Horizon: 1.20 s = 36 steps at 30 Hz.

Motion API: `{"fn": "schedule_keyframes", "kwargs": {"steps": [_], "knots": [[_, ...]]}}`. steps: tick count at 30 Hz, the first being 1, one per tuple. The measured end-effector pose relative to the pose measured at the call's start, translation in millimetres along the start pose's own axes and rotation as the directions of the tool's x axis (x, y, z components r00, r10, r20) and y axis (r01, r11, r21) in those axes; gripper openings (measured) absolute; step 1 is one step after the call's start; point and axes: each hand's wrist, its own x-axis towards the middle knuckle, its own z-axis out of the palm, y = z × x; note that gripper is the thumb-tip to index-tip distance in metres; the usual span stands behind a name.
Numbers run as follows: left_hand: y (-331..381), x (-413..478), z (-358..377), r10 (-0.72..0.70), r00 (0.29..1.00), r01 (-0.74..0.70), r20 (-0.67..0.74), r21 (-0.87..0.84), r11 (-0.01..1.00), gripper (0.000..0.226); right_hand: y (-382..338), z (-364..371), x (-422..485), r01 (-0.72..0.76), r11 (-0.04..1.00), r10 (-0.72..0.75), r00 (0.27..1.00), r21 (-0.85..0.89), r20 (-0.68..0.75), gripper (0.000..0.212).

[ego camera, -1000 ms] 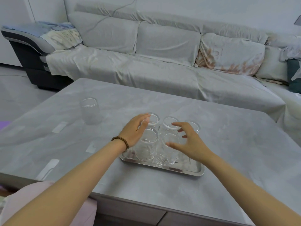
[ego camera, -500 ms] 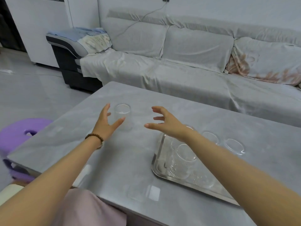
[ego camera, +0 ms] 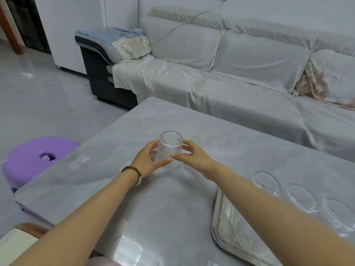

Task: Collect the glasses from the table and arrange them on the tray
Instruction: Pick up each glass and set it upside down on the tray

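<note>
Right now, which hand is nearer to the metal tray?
Right. The right hand clasps the ribbed glass on the side towards the tray; the left hand clasps its far side.

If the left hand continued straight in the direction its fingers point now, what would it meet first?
The left hand already touches the ribbed glass, so that glass blocks its way at once. The right hand holds the glass from the other side. Beyond them lies bare table, as far as depth shows.

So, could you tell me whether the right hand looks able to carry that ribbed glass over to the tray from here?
Probably yes: the right hand already grips the ribbed glass, and bare table lies between it and the tray.
</note>
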Motion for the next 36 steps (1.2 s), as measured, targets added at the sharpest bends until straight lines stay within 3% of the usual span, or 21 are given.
{"fn": "schedule_keyframes", "kwargs": {"steps": [4, 13, 19, 25, 36], "knots": [[0, 6, 5, 0.021, 1.000, -0.021, 0.010, -0.033, 0.999, 0.060, 5, 2, 7, 0.002, 0.998, 0.000, 0.999, 0.055, -0.038, 0.064], [35, -4, 4, 0.076, 0.997, -0.076, -0.003, -0.038, 0.996, 0.064, -15, -15, -15, 0.083, 0.993, -0.076, 0.993, 0.080, -0.092, 0.051], [106, -26, 28, 0.194, 0.974, -0.188, 0.118, -0.061, 0.980, 0.049, -42, -54, -65, 0.189, 0.973, -0.168, 0.973, 0.132, -0.160, 0.064], [174, -59, 77, 0.322, 0.920, -0.311, 0.225, -0.085, 0.947, 0.049, -62, -111, -151, 0.252, 0.956, -0.223, 0.957, 0.148, -0.188, 0.066], [232, -120, 218, 0.406, 0.800, -0.378, 0.442, -0.155, 0.913, 0.053, -9, -203, -293, 0.240, 0.962, -0.164, 0.889, 0.131, -0.427, 0.061]]}}
